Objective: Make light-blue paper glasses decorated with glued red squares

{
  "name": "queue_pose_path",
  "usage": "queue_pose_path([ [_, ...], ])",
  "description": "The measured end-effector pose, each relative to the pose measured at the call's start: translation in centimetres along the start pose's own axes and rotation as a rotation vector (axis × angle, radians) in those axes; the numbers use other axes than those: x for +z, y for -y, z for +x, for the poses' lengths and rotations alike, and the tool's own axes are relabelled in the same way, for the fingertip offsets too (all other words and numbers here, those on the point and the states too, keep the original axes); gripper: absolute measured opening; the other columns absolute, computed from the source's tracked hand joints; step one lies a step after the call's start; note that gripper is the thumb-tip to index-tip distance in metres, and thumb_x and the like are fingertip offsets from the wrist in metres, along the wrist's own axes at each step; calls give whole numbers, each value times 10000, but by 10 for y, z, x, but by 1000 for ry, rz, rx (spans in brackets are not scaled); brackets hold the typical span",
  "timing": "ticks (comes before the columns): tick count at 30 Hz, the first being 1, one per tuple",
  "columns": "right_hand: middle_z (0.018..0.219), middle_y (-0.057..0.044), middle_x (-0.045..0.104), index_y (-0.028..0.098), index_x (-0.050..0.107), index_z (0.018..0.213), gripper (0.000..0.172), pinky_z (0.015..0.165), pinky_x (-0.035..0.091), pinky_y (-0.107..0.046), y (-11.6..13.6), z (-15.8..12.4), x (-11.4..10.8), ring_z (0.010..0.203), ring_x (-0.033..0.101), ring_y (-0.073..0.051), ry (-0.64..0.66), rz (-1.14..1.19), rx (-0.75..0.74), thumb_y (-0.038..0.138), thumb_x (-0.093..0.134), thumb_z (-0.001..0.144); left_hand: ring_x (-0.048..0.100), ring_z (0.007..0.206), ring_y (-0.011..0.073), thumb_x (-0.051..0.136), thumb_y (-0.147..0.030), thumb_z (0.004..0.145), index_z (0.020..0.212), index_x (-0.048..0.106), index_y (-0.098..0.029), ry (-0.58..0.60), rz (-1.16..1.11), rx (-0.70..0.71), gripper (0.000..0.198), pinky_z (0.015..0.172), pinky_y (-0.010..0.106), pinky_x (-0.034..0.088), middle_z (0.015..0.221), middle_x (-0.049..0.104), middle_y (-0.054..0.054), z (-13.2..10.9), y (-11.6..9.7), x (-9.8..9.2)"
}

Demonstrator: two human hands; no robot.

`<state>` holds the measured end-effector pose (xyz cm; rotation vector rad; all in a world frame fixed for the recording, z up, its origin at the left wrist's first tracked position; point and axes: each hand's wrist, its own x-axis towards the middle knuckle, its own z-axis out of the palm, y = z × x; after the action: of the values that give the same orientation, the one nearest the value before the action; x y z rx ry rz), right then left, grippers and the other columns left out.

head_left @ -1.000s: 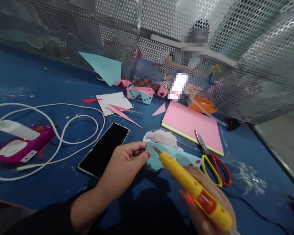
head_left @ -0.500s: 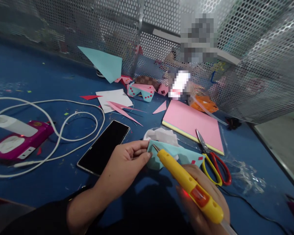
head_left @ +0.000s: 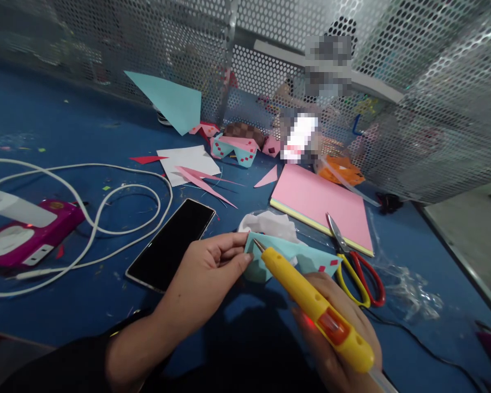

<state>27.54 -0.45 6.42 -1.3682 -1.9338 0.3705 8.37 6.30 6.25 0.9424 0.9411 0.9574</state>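
My left hand (head_left: pixel 207 273) pinches the left edge of a folded light-blue paper piece (head_left: pixel 311 261) with small red squares, held just above the blue table. My right hand (head_left: pixel 339 333) grips a yellow glue gun (head_left: pixel 311 305) whose metal tip touches the paper near my left thumb. A red light glows under the gun. White crumpled paper (head_left: pixel 268 222) lies just behind the blue piece.
A black phone (head_left: pixel 172 243) lies left of my hands. Red-and-yellow scissors (head_left: pixel 354 262) and a pink paper stack (head_left: pixel 321 204) sit to the right. White cable (head_left: pixel 106 218) loops to a magenta device (head_left: pixel 24 237). Paper scraps, folded models and a perforated metal screen (head_left: pixel 433 109) stand behind.
The view has shifted slightly; the glue gun tip has edged a little left and up along the blue paper. Both hands keep their grips.
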Motion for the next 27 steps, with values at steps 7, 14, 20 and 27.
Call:
queue_pose_path([
  [7,779,8,641,245,571,941,127,567,532,-259,-2,-1,0,628,640,-144,-18,-44,-14,358,533,985,743,733,194,727,-275,760,1040,805,-239,-20,21,-7,293,729,297,607,826,802,54,-1,-1,1],
  [14,775,12,652,248,580,907,138,564,530,-252,-1,0,0,626,650,-142,-26,-47,-20,364,550,975,746,742,195,729,-255,761,1022,810,-247,-18,9,-2,273,711,283,607,824,804,45,0,-1,1],
  [20,737,6,643,260,583,860,185,530,512,-269,1,0,1,597,640,-158,-49,-32,13,405,548,969,748,770,212,729,-264,771,1039,805,-236,-28,40,-1,280,693,284,603,854,807,52,-1,1,0],
  [27,683,16,598,268,562,864,193,508,503,-281,1,0,3,568,617,-163,-69,-25,-2,404,508,990,737,729,206,730,-270,760,1032,809,-244,-25,46,4,284,681,292,604,836,806,55,0,-1,1],
])
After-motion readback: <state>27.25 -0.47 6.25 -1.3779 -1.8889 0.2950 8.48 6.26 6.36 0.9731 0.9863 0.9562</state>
